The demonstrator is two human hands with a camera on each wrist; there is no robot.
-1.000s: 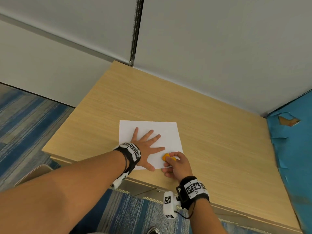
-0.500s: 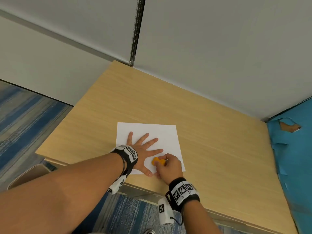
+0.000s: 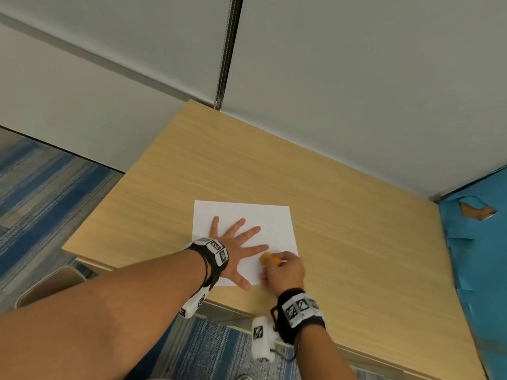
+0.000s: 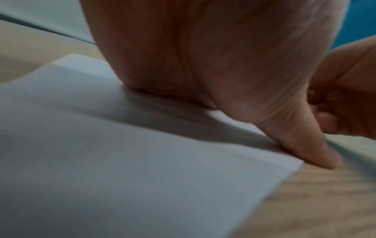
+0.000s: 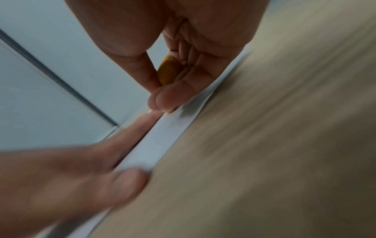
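1. The white sheet of paper [image 3: 270, 222] lies by the near edge of the light wooden tabletop [image 3: 356, 237]. The left hand [image 3: 233, 249] presses it flat, fingers straight and spread apart.
2. The right hand [image 3: 286, 270] pinches a small rounded orange piece [image 3: 270, 259], perhaps an eraser, between thumb and fingertips near the sheet's near right corner.
3. Risk: that corner lies outside the left hand's hold, so a hard stroke could buckle or crease it, or drag the sheet.

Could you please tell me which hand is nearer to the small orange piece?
Right. The right hand pinches the orange piece between thumb and fingers; the left hand lies flat with spread fingers on the white paper, just to its left.
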